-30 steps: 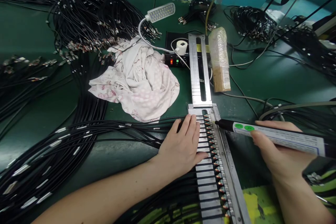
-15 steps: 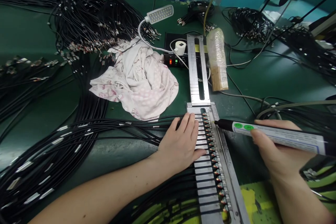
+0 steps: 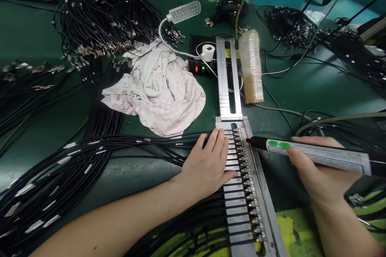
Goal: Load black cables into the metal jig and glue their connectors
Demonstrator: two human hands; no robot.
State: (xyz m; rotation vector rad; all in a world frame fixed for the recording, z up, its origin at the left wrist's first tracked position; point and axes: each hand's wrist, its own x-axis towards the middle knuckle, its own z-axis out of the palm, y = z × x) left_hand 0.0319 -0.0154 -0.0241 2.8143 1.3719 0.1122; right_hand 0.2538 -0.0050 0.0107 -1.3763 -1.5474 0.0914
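Note:
My left hand (image 3: 206, 160) lies flat, fingers stretched out, over black cables (image 3: 169, 146) at the upper part of a long metal fixture (image 3: 238, 209). The cables lie side by side across it. Their stripped ends and small metal connectors (image 3: 251, 196) form a row along its slot. My right hand (image 3: 319, 168) is closed around a thick black pen-shaped tool (image 3: 316, 154) with a white label and green oval stickers. The tool's dark tip is at the fixture's right side, close to the upper connectors; whether it touches them I cannot tell.
A crumpled white cloth (image 3: 163, 92) lies beyond my left hand. A black control box (image 3: 196, 54) with lit switches and a bendy LED lamp (image 3: 184, 12) stand behind. A plastic-wrapped block (image 3: 251, 66) lies beside the slotted metal bar (image 3: 223, 76). Cable bundles (image 3: 99, 16) are heaped around.
The whole view has shifted very slightly. Both hands and the pen-shaped tool keep nearly the same place on the fixture.

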